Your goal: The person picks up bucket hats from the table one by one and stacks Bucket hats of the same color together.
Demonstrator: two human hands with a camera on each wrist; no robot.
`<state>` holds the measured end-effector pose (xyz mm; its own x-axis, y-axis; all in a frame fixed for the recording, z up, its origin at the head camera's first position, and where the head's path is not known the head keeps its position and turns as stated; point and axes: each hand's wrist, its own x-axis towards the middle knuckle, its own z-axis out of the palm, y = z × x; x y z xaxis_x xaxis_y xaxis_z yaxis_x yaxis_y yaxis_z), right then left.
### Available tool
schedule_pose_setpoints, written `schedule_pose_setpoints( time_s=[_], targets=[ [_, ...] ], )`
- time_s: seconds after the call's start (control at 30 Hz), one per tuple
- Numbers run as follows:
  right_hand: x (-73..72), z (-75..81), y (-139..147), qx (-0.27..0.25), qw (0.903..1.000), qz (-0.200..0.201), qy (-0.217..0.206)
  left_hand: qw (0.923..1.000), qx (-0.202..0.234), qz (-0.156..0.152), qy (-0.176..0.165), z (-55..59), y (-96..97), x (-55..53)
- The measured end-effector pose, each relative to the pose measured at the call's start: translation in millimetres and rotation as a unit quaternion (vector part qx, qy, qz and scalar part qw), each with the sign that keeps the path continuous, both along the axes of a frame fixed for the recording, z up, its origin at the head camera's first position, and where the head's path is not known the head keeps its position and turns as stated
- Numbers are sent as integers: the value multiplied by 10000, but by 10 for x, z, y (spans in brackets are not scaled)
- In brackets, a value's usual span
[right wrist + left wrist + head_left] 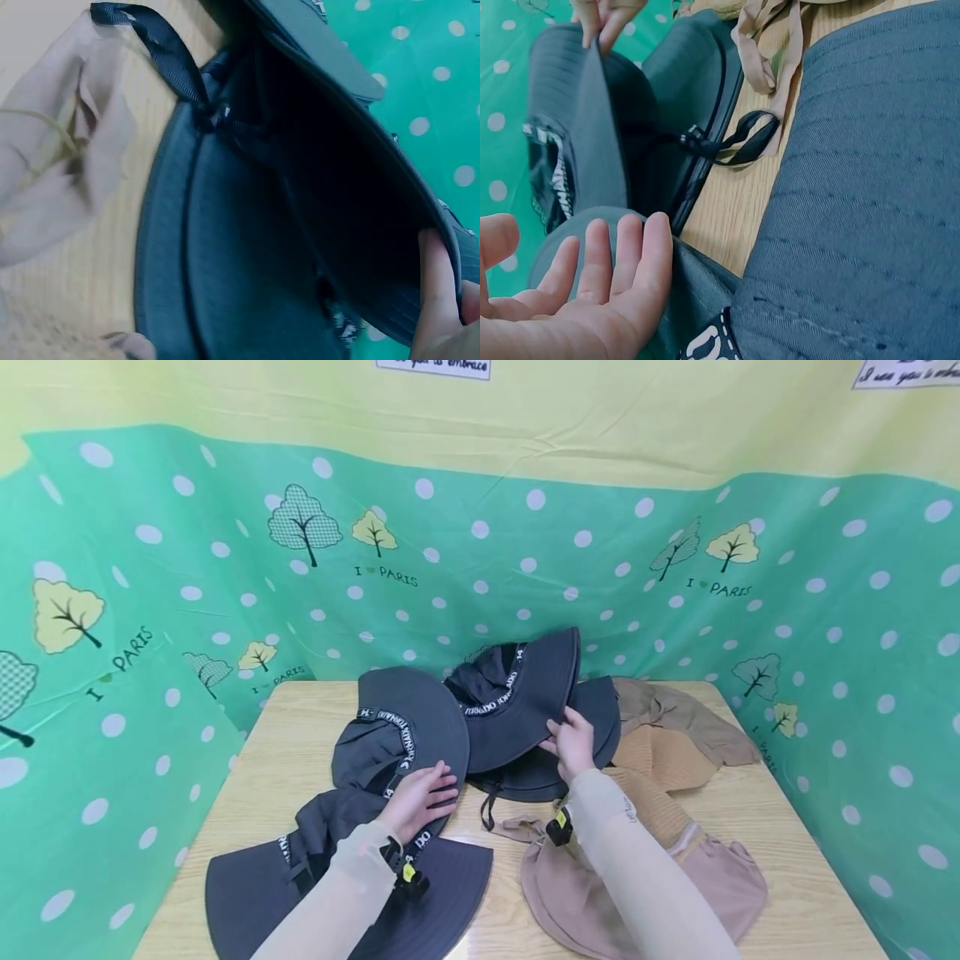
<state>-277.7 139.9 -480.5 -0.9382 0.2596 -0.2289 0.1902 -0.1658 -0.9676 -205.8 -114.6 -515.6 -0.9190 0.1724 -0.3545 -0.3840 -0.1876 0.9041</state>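
Observation:
A dark navy sun hat [540,693] with a lettered band is tilted up at the back of the table. My right hand [573,743] pinches its brim edge, thumb on one side and fingers on the other in the right wrist view. Beneath it lies another dark hat [225,255] with a black strap [169,56]. My left hand [420,797] is held over a third dark hat [442,727], fingers spread and gripping nothing; the left wrist view shows its palm [577,330]. Whether it touches the brim I cannot tell. Nearer the front lies one more dark hat [251,893], partly under my left forearm.
On the right lie a pinkish-beige hat [723,881], a tan piece [667,758] and a brown one [675,710], overlapping and partly behind my right forearm. The wooden table [262,760] is enclosed by a green dotted curtain [480,560] at the back and sides.

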Motion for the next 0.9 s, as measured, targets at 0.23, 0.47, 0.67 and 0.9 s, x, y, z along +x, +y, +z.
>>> schedule_pose_setpoints(
  time_s=[0.23,0.47,0.67,0.9],
  targets=[
    [104,235,-49,232,9956,-478,775,9998,-136,32,-128,21,77,-22],
    [203,496,-76,717,9812,-671,1661,9997,-30,-93,-230,66,128,-49],
    [300,665,-81,340,9680,-913,2314,9971,663,-243,-296,77,190,-116],
    [413,812,-82,-1178,9551,-993,2529,9802,1965,6,-229,255,206,-231]
  ],
)
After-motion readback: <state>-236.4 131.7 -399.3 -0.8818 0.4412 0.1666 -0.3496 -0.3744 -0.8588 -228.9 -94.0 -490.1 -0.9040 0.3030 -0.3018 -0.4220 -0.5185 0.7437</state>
